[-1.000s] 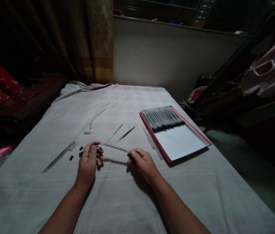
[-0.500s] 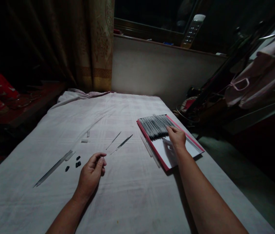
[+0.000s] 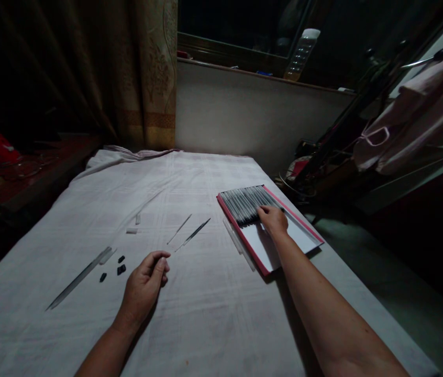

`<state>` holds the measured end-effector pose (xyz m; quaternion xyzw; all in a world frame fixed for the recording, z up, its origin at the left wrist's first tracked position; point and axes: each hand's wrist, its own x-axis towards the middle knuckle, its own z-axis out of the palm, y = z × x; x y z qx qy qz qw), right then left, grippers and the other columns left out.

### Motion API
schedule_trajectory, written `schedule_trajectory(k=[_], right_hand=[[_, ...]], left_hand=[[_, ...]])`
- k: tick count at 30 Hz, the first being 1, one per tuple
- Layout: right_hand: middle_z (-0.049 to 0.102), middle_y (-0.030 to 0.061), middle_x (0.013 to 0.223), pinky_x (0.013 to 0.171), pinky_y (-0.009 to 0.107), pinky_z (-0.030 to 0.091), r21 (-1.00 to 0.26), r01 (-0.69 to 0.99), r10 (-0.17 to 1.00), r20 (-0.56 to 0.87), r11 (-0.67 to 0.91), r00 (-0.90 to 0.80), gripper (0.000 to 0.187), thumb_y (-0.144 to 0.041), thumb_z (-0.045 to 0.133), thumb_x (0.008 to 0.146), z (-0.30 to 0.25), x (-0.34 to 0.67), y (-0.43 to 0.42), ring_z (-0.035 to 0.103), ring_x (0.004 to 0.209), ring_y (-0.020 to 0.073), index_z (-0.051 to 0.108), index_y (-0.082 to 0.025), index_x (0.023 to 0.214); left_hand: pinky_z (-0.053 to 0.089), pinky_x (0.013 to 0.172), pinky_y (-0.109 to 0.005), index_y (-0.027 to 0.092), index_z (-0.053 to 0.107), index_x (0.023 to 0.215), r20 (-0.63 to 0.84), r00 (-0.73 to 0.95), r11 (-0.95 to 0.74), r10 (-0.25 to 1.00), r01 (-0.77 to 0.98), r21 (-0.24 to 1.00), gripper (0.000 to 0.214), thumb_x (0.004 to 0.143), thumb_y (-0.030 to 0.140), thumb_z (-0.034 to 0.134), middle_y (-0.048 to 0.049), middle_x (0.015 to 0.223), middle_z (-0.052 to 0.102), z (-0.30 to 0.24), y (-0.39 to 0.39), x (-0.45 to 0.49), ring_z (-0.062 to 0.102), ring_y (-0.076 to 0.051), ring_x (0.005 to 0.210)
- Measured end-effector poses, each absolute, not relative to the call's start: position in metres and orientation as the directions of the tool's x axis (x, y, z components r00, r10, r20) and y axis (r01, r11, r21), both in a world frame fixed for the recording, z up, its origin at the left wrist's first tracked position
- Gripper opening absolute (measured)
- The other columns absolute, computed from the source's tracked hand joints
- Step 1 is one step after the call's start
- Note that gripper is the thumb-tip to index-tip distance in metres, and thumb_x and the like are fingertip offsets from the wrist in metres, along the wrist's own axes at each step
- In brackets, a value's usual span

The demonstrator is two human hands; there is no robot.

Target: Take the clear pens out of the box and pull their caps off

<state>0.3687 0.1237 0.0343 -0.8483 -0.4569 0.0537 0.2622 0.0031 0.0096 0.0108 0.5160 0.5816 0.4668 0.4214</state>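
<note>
Pens (image 3: 241,201): clear, dark-tipped, rowed in red tray (image 3: 297,236) | right hand (image 3: 272,220) atop, grip unclear | left hand (image 3: 143,288) slack, empty

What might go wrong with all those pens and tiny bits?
The right hand rests on the row of pens in the tray, which lies near the edge of the cloth; a nudge might scatter them. The tiny black caps near the left hand could get brushed away and lost in the dim light.
</note>
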Motion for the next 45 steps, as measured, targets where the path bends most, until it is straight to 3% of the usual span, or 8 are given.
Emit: schedule_trajectory(k=[7,12,17,20,27,36,40,45], right_hand=[[0.080,0.0115,0.105,0.080,0.035,0.052,-0.518,0.745,0.801,0.174,-0.421,0.573,0.031,-0.036,0.060,0.087,0.039,0.368,0.120,0.072,0.097,0.0292,0.083,-0.023,0.104],[0.080,0.0142,0.101,0.079,0.034,0.053,-0.615,0.705,0.763,0.246,-0.354,0.598,0.041,-0.033,0.051,0.089,0.046,0.379,0.111,0.072,0.096,0.0297,0.081,-0.015,0.107],[0.079,0.0153,0.092,0.075,0.034,0.055,-0.811,0.580,0.729,0.349,-0.079,0.588,0.050,-0.039,0.046,0.089,0.056,0.365,0.102,0.071,0.088,0.0268,0.078,-0.007,0.111],[0.078,0.0130,0.088,0.073,0.035,0.056,-0.864,0.498,0.796,0.355,0.078,0.490,0.045,-0.043,0.052,0.086,0.060,0.331,0.096,0.071,0.081,0.0249,0.078,-0.010,0.103],[0.080,0.0074,0.101,0.090,0.033,0.053,-0.720,0.668,0.969,0.248,0.186,-0.003,0.022,-0.026,0.060,0.090,0.048,0.234,0.079,0.072,0.095,0.0219,0.080,-0.021,0.095],[0.077,0.0064,0.115,0.088,0.028,0.049,-0.491,0.827,0.956,0.056,0.276,-0.286,0.025,-0.027,0.059,0.096,0.051,0.154,0.090,0.070,0.104,0.0204,0.078,-0.026,0.113],[0.075,0.0063,0.115,0.086,0.029,0.049,-0.413,0.865,0.955,0.051,0.286,-0.292,0.027,-0.029,0.056,0.098,0.056,0.137,0.095,0.068,0.104,0.0211,0.077,-0.027,0.114],[0.068,0.0126,0.129,0.096,0.035,0.049,-0.314,0.943,0.990,0.116,0.112,-0.079,0.031,-0.022,0.054,0.096,0.055,0.168,0.079,0.063,0.115,0.0264,0.072,-0.021,0.122]], left_hand=[[0.049,0.051,-0.025,0.020,0.067,0.090,-0.002,-0.114,0.024,0.993,0.196,0.980,0.044,0.078,0.062,0.064,0.0013,0.065,0.062,0.008,0.011,0.003,0.058,-0.013,0.053],[0.048,0.051,-0.025,0.020,0.067,0.089,-0.004,-0.111,0.023,0.994,0.173,0.985,0.045,0.077,0.063,0.065,0.0012,0.065,0.061,0.010,0.010,0.003,0.058,-0.013,0.053],[0.044,0.044,-0.022,0.019,0.066,0.089,-0.008,-0.133,0.022,0.991,0.106,0.994,0.049,0.075,0.066,0.067,0.0024,0.064,0.059,0.014,0.010,0.004,0.054,-0.011,0.049],[0.041,0.041,-0.021,0.018,0.065,0.089,-0.030,-0.147,0.039,0.989,0.059,0.997,0.054,0.074,0.070,0.067,0.0030,0.064,0.058,0.016,0.010,0.004,0.051,-0.010,0.047],[0.040,0.039,-0.019,0.017,0.065,0.085,-0.055,-0.161,0.061,0.986,0.033,0.998,0.060,0.072,0.076,0.065,0.0027,0.063,0.057,0.018,0.010,0.004,0.050,-0.009,0.047],[0.030,0.033,-0.017,0.022,0.055,0.079,0.002,-0.316,0.004,0.949,0.017,1.000,0.042,0.082,0.063,0.058,0.0082,0.052,0.042,0.013,0.013,-0.006,0.039,-0.008,0.039],[0.029,0.035,-0.016,0.022,0.052,0.079,0.043,-0.366,-0.036,0.930,0.026,0.999,0.038,0.086,0.059,0.054,0.0088,0.050,0.039,0.012,0.018,-0.013,0.039,-0.008,0.040],[0.030,0.036,-0.017,0.022,0.053,0.079,0.045,-0.358,-0.038,0.933,0.026,0.999,0.037,0.086,0.058,0.054,0.0086,0.051,0.040,0.009,0.020,-0.014,0.039,-0.008,0.040]])
